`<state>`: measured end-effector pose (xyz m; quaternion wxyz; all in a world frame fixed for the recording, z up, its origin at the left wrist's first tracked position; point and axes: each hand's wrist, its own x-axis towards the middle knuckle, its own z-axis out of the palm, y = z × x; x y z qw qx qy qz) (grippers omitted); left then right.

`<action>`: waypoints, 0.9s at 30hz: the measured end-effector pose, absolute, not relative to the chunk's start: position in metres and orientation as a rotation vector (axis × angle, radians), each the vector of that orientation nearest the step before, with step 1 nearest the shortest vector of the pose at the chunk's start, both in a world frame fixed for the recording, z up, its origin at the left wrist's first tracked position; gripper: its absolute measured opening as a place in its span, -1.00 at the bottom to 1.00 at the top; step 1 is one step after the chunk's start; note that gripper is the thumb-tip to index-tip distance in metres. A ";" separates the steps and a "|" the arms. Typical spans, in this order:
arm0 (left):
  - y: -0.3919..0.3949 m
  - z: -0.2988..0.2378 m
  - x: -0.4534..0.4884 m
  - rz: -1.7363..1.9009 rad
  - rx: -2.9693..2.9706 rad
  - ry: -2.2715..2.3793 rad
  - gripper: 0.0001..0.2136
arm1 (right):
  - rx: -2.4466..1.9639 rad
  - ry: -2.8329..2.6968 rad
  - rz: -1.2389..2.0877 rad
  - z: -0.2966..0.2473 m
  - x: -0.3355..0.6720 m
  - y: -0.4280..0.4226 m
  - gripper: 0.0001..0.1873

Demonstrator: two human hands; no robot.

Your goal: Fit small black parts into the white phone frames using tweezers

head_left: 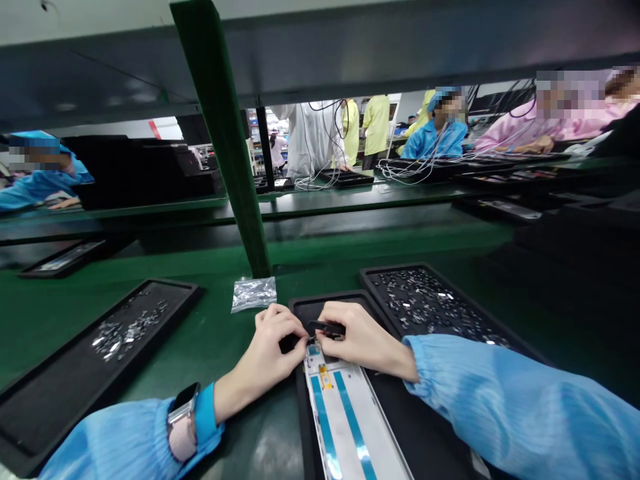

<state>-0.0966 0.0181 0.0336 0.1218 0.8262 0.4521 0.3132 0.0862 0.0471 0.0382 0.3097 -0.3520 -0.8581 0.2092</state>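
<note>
1. Frame (350,420), white with two blue strips, is laid on a black tray (430,440) in front of the person, on the green bench (220,340).
2. The top end of the frame is touched by both hands.
3. A small part, too small to tell, is pinched by the fingers of the left hand (267,357), closed narrow at the frame's top edge.
4. Dark tweezers (327,327) are gripped by the right hand (360,343), just above the same edge.
5. A tray of small parts (425,300) is placed right of the hands, another tray (115,340) to the left.
6. A clear bag (254,293) is seen near the green post (225,133).
7. A watch (183,417) is worn on the left wrist.
</note>
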 end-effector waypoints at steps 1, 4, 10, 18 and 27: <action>0.018 0.033 -0.097 0.914 2.416 1.322 -0.90 | -0.936 -2.267 0.549 0.038 0.086 0.047 -0.95; 0.019 0.033 -0.097 0.917 2.430 1.326 -0.90 | -0.951 -2.276 0.551 0.037 0.087 0.046 -0.95; 0.019 0.034 -0.097 0.870 2.437 1.286 -0.90 | -0.886 -2.341 0.568 0.036 0.089 0.046 -0.90; 0.017 0.037 -0.097 0.901 2.502 1.188 -0.85 | -0.954 -2.263 0.737 0.046 0.086 0.049 -0.91; 0.013 0.048 -0.095 0.661 2.793 1.098 -0.83 | -1.100 -2.103 1.264 0.042 0.087 0.064 -0.91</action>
